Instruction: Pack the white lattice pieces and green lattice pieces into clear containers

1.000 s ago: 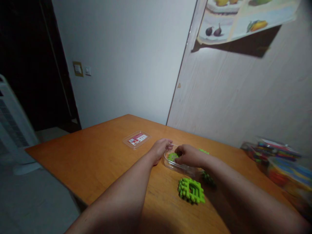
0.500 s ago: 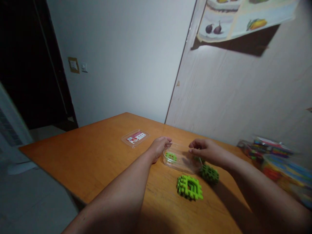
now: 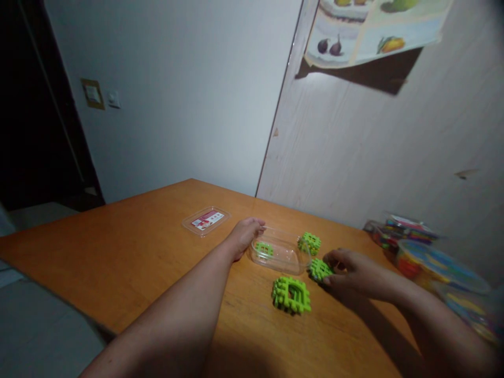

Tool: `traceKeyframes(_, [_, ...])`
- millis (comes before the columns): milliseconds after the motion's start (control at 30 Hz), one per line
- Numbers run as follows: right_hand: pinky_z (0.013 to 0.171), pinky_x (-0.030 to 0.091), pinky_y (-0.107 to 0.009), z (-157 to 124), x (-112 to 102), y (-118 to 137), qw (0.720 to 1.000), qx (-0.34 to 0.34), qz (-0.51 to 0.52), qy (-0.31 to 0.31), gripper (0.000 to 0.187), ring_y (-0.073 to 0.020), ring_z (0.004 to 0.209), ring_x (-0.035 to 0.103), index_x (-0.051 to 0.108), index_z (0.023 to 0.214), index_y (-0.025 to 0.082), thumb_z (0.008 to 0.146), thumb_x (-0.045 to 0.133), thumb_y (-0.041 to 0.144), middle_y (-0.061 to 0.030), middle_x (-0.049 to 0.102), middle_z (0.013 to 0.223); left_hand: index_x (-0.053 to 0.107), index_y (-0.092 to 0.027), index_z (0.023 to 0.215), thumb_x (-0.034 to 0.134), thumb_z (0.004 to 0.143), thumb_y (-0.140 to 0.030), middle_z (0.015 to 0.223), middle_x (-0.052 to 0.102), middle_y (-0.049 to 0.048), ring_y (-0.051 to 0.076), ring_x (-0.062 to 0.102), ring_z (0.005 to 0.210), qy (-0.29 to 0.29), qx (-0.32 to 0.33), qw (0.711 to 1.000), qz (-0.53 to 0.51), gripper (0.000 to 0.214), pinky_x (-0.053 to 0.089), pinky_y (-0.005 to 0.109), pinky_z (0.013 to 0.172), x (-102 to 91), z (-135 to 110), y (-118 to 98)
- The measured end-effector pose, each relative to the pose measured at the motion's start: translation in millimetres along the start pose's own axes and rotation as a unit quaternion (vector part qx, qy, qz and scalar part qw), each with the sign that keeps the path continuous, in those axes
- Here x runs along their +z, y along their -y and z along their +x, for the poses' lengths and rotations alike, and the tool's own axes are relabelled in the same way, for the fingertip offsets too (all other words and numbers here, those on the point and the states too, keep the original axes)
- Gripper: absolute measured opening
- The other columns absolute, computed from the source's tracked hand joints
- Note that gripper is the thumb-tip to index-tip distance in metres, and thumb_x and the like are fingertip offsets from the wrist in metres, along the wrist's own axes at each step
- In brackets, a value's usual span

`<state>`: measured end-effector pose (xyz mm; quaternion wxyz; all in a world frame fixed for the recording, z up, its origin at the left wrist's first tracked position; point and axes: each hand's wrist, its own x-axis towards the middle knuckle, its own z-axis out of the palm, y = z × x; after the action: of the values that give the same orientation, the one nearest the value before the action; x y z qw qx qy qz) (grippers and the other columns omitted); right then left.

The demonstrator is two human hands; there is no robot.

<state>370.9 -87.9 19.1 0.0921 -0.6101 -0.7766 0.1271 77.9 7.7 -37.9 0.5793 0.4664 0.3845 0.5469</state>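
Note:
My left hand (image 3: 248,236) grips the left end of a clear plastic container (image 3: 280,265) that sits on the table. Inside its left part lies a light green lattice piece (image 3: 263,250). My right hand (image 3: 346,270) has its thumb and fingers around the right side of a green interlocking toy block (image 3: 319,269), just right of the container. Behind that, by the container's far right corner, is another green block (image 3: 310,243). A third, hollow green block (image 3: 292,295) rests in front of the container, touched by neither hand.
A clear lid (image 3: 207,220) with a printed label lies left of the container on the wooden table (image 3: 129,247). At the right edge stand a lidded tub (image 3: 437,265) and a pile of colourful packages (image 3: 405,231). A wall (image 3: 189,115) rises behind the table.
My right hand has moved from above the container's right end down and right to a green block. My left hand stays on the container. The view has turned slightly right.

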Motion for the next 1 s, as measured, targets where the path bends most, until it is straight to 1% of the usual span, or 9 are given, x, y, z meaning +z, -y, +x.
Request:
traceKeyframes(167, [0.068, 0.05, -0.033, 0, 2, -4, 1.0, 0.017, 0.01, -0.005, 0.026, -0.0231, 0.079, 0.064, 0.07, 0.094, 0.021, 0.073, 0.068, 0.036, -0.0057, 0.07, 0.085, 0.068, -0.014, 0.087, 0.065, 0.067, -0.018, 0.083, 0.07, 0.007, 0.017, 0.062, 0.076, 0.0, -0.011, 1.0, 0.004, 0.021, 0.046, 0.03, 0.075, 0.6, -1, -1])
traceKeyframes(267, [0.072, 0.049, -0.033, 1, -7, -4, 0.999, 0.007, 0.018, -0.051, 0.029, -0.0236, 0.083, 0.063, 0.067, 0.097, 0.02, 0.074, 0.066, 0.036, -0.0061, 0.069, 0.087, 0.067, -0.014, 0.087, 0.064, 0.068, -0.017, 0.082, 0.069, 0.0067, 0.017, 0.062, 0.077, -0.001, -0.01, 1.0, -0.005, 0.019, 0.046, 0.029, 0.076, 1.3, -2, -2])
traceKeyframes(367, [0.076, 0.049, -0.033, 7, -20, 12, 0.994, -0.035, 0.045, -0.093, 0.032, -0.0243, 0.089, 0.062, 0.064, 0.098, 0.021, 0.074, 0.068, 0.042, -0.0064, 0.068, 0.092, 0.067, -0.014, 0.087, 0.062, 0.07, -0.016, 0.081, 0.069, 0.0062, 0.016, 0.061, 0.075, 0.004, -0.004, 1.0, -0.009, 0.018, 0.046, 0.029, 0.076, 1.4, -3, -3])
traceKeyframes(467, [0.075, 0.048, -0.031, 21, -26, 44, 0.993, -0.075, 0.06, -0.072, 0.029, -0.0227, 0.089, 0.061, 0.063, 0.097, 0.021, 0.076, 0.069, 0.04, -0.0056, 0.068, 0.094, 0.068, -0.014, 0.085, 0.062, 0.07, -0.016, 0.08, 0.068, 0.0053, 0.015, 0.06, 0.073, 0.003, 0.005, 1.0, -0.004, 0.016, 0.046, 0.028, 0.074, 0.5, -3, -2])
traceKeyframes(567, [0.069, 0.046, -0.028, 43, -18, 77, 0.996, -0.076, 0.046, -0.032, 0.029, -0.02, 0.082, 0.06, 0.061, 0.098, 0.02, 0.075, 0.07, 0.036, -0.0045, 0.067, 0.09, 0.069, -0.014, 0.086, 0.063, 0.071, -0.018, 0.08, 0.068, 0.0051, 0.015, 0.061, 0.073, 0.001, 0.005, 1.0, 0.001, 0.018, 0.045, 0.028, 0.073, -1.0, -1, -1])
traceKeyframes(667, [0.063, 0.042, -0.026, 67, 0, 96, 0.996, -0.084, 0.009, -0.004, 0.033, -0.018, 0.077, 0.059, 0.062, 0.097, 0.02, 0.071, 0.075, 0.036, -0.0036, 0.067, 0.089, 0.069, -0.014, 0.089, 0.063, 0.071, -0.019, 0.08, 0.069, 0.0054, 0.016, 0.061, 0.074, 0.007, 0.003, 1.0, -0.006, 0.02, 0.046, 0.028, 0.072, -2.8, 1, 2])
traceKeyframes(833, [0.059, 0.037, -0.025, 93, 26, 102, 0.996, -0.092, -0.01, 0.01, 0.031, -0.0169, 0.073, 0.056, 0.063, 0.089, 0.019, 0.065, 0.078, 0.031, -0.0024, 0.066, 0.084, 0.068, -0.014, 0.09, 0.063, 0.07, -0.021, 0.082, 0.068, 0.0063, 0.018, 0.063, 0.078, 0.015, 0.005, 1.0, -0.005, 0.022, 0.047, 0.03, 0.077, -4.4, 5, 7])
traceKeyframes(900, [0.059, 0.037, -0.025, 95, 30, 103, 0.995, -0.094, -0.01, 0.011, 0.03, -0.0171, 0.074, 0.056, 0.063, 0.088, 0.019, 0.066, 0.078, 0.03, -0.0027, 0.066, 0.084, 0.068, -0.014, 0.09, 0.062, 0.07, -0.02, 0.083, 0.068, 0.0057, 0.017, 0.062, 0.079, 0.017, 0.009, 1.0, 0.004, 0.022, 0.047, 0.03, 0.078, -4.1, 5, 7])
traceKeyframes(1000, [0.061, 0.038, -0.025, 94, 29, 102, 0.996, -0.093, 0.0, 0.007, 0.032, -0.0173, 0.076, 0.057, 0.063, 0.093, 0.018, 0.069, 0.077, 0.033, -0.0036, 0.067, 0.087, 0.068, -0.014, 0.091, 0.061, 0.07, -0.02, 0.083, 0.068, 0.0053, 0.017, 0.062, 0.08, 0.015, 0.01, 1.0, 0.013, 0.023, 0.046, 0.03, 0.078, -3.1, 3, 4])
